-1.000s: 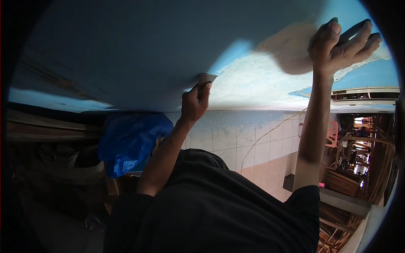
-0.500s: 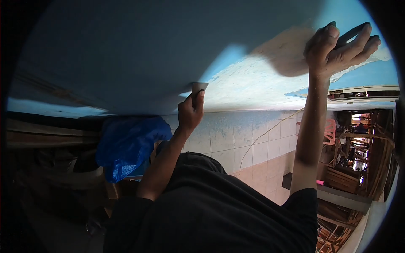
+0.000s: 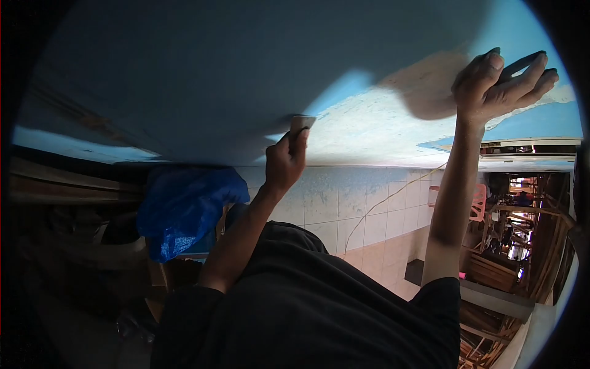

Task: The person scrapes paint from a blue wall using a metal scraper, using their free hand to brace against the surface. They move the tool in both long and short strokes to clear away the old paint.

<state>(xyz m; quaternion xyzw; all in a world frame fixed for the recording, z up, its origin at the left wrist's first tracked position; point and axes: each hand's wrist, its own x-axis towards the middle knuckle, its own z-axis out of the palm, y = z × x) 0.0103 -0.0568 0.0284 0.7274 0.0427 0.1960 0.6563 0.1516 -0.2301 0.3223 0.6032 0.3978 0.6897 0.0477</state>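
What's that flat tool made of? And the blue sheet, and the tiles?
Tool: perhaps metal or stiff plastic, dull grey and thin; too small to settle. Sheet: likely plastic, shiny, with crinkled, glinting folds. Tiles: probably ceramic, smooth-looking, with straight joints.

Stacked timber point(image 3: 493, 270), pale tiles point(image 3: 382, 225) and a patchy blue wall point(image 3: 362, 114) suggest an indoor workshop or storeroom.

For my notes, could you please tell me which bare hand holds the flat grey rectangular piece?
The left bare hand holds the flat grey rectangular piece; the right bare hand is spread open.
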